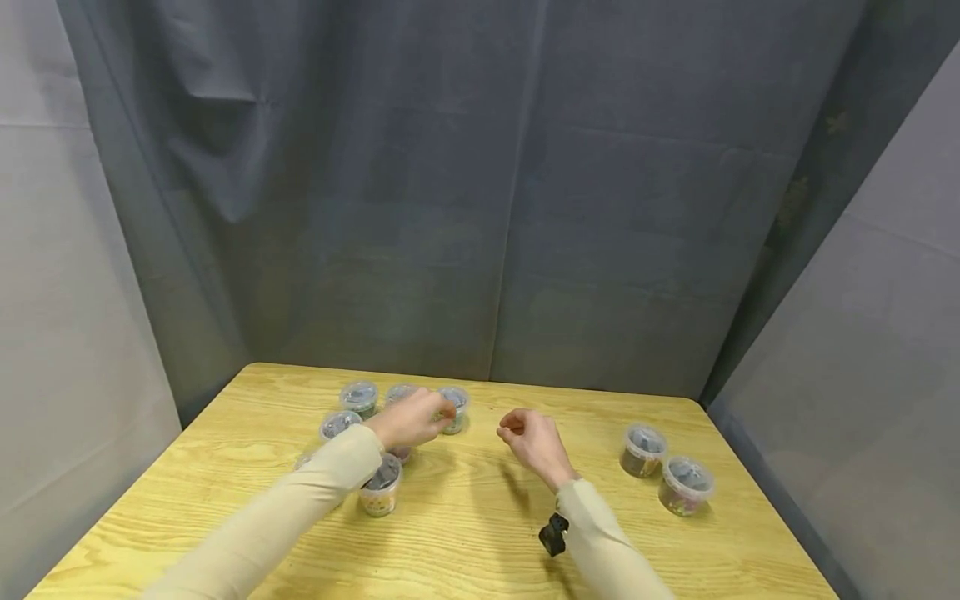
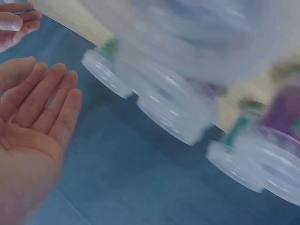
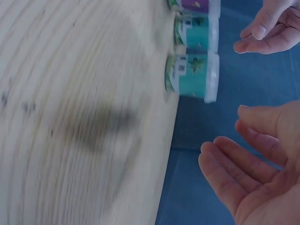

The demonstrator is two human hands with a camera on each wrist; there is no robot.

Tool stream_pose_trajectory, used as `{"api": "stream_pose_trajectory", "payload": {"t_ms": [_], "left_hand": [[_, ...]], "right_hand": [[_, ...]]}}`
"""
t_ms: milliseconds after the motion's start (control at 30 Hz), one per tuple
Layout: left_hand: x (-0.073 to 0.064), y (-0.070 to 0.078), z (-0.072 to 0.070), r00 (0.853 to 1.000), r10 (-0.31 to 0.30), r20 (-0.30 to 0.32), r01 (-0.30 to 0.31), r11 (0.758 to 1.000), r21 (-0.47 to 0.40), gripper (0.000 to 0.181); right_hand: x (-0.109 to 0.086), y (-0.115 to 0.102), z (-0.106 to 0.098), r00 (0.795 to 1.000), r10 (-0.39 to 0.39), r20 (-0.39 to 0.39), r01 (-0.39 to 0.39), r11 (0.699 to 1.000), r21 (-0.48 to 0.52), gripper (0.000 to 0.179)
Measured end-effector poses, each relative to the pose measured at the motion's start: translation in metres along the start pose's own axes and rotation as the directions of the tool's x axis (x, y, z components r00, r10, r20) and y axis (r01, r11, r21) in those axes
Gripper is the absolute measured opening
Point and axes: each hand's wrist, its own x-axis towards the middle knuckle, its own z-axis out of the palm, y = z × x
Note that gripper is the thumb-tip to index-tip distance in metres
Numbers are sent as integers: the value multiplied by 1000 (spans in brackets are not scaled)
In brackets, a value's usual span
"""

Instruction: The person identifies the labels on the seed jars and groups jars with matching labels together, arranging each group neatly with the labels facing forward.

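My left hand [image 1: 415, 417] is over the left group of small plastic tubs, overlapping some of them in the head view. Its fingers are loosely bent and hold nothing; the left wrist view shows a bare palm. Just beyond its fingertips stands a lidded tub [image 1: 454, 408], teal-labelled [image 3: 191, 75] in the right wrist view. Right of that tub, over the wood, hovers my right hand [image 1: 534, 442], fingers relaxed and palm bare. Another tub [image 1: 381, 487] stands upright by the left sleeve, while the left forearm partly hides several more.
Two more lidded tubs, one dark [image 1: 642, 450] and one pinkish [image 1: 686, 485], stand at the right of the wooden table [image 1: 450, 550]. A dark curtain [image 1: 420, 208] hangs behind the table. A black strap device [image 1: 553, 534] sits on the right wrist.
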Motion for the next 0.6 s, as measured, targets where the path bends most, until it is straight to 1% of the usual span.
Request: {"api": "stream_pose_trajectory", "payload": {"t_ms": [67,200,300,433,500,600], "left_hand": [[6,7,3,1000,-2,15,2,1000,8,19],[18,21,9,999,41,15,-41,997,58,18],[28,32,14,997,72,13,-73,995,74,18],[40,47,21,995,96,22,-97,994,56,18],[46,52,27,994,110,15,-111,992,63,17],[54,58,37,993,119,5,-119,990,70,16]], "right_hand": [[-3,4,-7,1000,14,-10,-14,1000,4,14],[-10,14,-20,999,35,-29,-35,999,0,16],[-15,25,-31,998,32,-51,-34,999,-23,17],[-22,39,-49,995,22,-95,-27,998,-52,18],[-24,45,-58,994,21,-108,-28,998,-63,19],[-26,50,-71,992,43,-117,-49,997,-57,21]]}}
